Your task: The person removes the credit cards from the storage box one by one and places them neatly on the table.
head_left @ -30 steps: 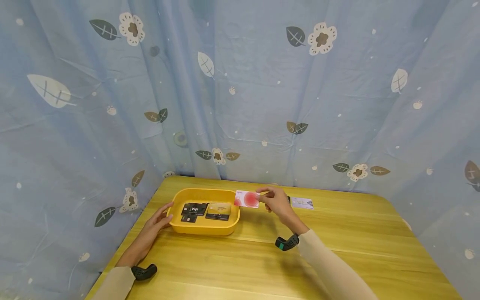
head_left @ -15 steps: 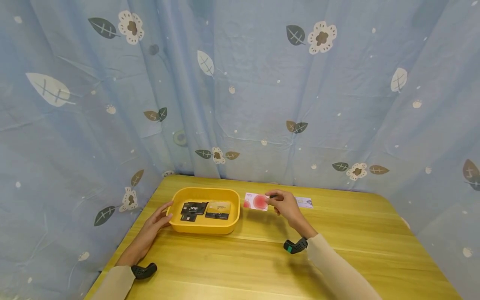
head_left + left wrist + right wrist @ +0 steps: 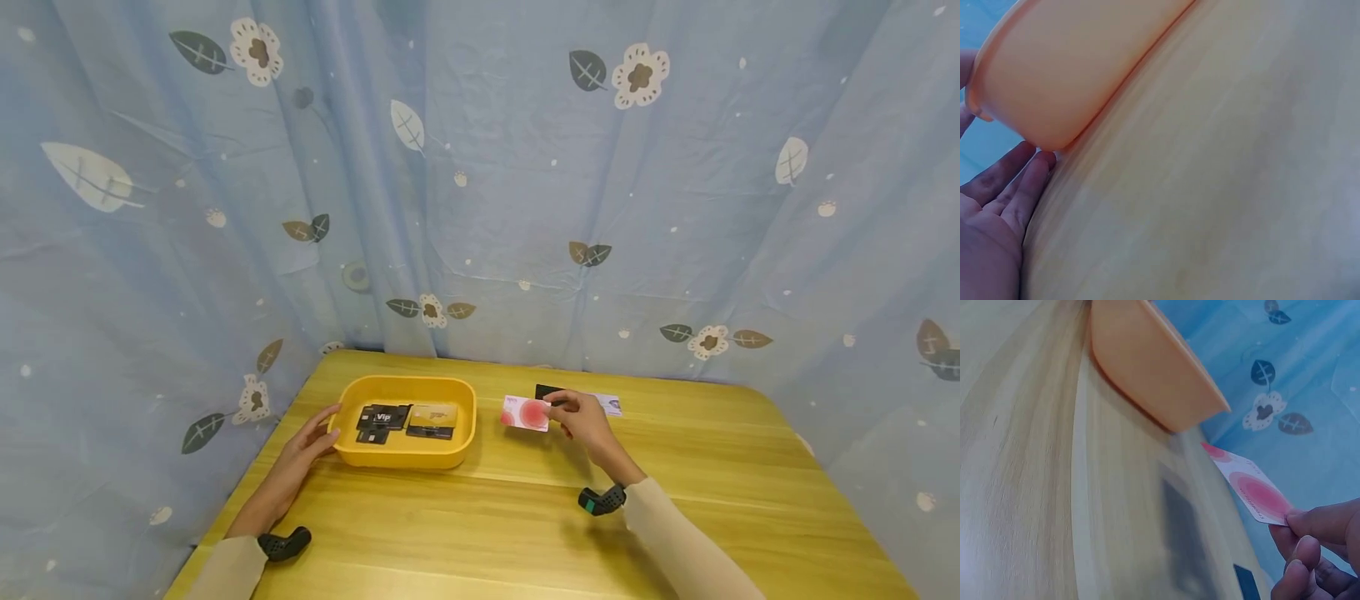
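Observation:
A yellow plastic basin (image 3: 405, 459) stands on the table with several cards lying in it. My left hand (image 3: 294, 463) holds the basin's left end, with fingertips at its rim and other fingers low against its wall in the left wrist view. My right hand (image 3: 590, 423) pinches a white card with pink circles (image 3: 1254, 487) by one end between thumb and finger. That card is above the table, right of the basin, and casts a shadow. Behind the right hand lie a black card (image 3: 547, 390) and a pale card (image 3: 611, 405), both partly hidden.
Inside the basin are black cards, one marked Vip (image 3: 383, 417), and a gold card (image 3: 433, 414) overlapping a dark one. A blue curtain (image 3: 510, 167) with flowers and leaves hangs behind the wooden table (image 3: 435, 525).
My right hand has moved away from the basin, rightward and slightly nearer me, with the pink-circled card still pinched. The left hand has kept its place at the basin.

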`<state>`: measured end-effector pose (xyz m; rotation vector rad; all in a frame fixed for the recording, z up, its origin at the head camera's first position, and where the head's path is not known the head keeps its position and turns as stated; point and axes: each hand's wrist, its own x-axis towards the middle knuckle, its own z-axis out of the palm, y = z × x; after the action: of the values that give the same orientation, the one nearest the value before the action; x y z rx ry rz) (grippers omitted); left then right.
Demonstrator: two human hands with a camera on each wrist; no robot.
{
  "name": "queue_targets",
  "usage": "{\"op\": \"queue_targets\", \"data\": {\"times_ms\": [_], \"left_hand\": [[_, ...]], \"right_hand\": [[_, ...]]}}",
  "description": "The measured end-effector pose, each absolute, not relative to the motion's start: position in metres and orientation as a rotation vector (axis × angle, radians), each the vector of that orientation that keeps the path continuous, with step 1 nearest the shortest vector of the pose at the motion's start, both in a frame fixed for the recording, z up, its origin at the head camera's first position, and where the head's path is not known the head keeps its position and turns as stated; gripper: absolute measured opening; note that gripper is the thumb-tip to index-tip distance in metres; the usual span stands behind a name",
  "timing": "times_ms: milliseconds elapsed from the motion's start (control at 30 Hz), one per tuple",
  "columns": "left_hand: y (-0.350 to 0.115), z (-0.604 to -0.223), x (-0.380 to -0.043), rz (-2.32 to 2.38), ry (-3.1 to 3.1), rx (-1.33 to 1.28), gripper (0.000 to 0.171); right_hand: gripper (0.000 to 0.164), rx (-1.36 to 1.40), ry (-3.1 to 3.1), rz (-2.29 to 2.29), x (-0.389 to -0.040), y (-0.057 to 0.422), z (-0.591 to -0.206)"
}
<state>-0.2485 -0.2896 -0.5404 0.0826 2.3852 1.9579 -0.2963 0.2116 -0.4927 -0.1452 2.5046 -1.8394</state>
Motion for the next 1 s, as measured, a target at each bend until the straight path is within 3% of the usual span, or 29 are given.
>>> {"op": "queue_targets", "data": {"times_ms": [1000], "left_hand": [[-0.289,-0.541,-0.246,1.977,2.392,0.097,0.067]], "right_hand": [[0.023,0.136,2.565,-1.713,-0.306,0.257,-0.530]]}}
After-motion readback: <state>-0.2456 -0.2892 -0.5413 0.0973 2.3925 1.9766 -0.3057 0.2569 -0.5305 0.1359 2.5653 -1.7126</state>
